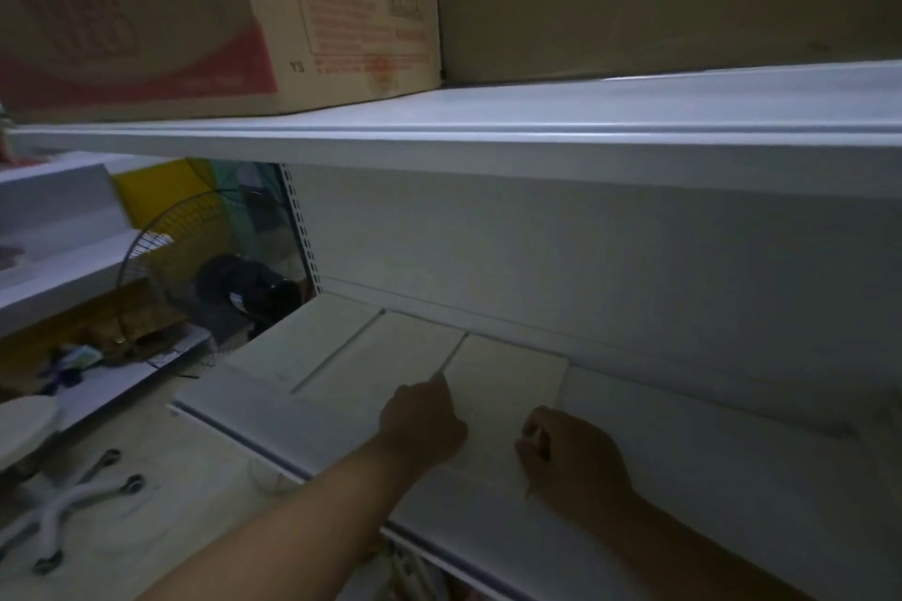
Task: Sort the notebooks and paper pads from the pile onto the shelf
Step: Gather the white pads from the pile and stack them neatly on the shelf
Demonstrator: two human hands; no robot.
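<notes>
Three pale paper pads lie flat in a row on the white shelf (pixel 707 478): a left pad (pixel 293 347), a middle pad (pixel 385 356) and a right pad (pixel 507 381). My left hand (pixel 422 425) rests on the left edge of the right pad, fingers curled, fingertip at the gap between the middle and right pads. At the right pad's near right corner sits my right hand (pixel 571 459), fingers curled against the edge. Whether either hand grips the pad is unclear in the dim light.
A white upper shelf (pixel 488 137) overhangs, carrying a large cardboard box (pixel 205 10). To the left stand a fan (pixel 195 254) and a cluttered lower shelf (pixel 97 347). A chair base (pixel 63 512) lies on the floor at lower left.
</notes>
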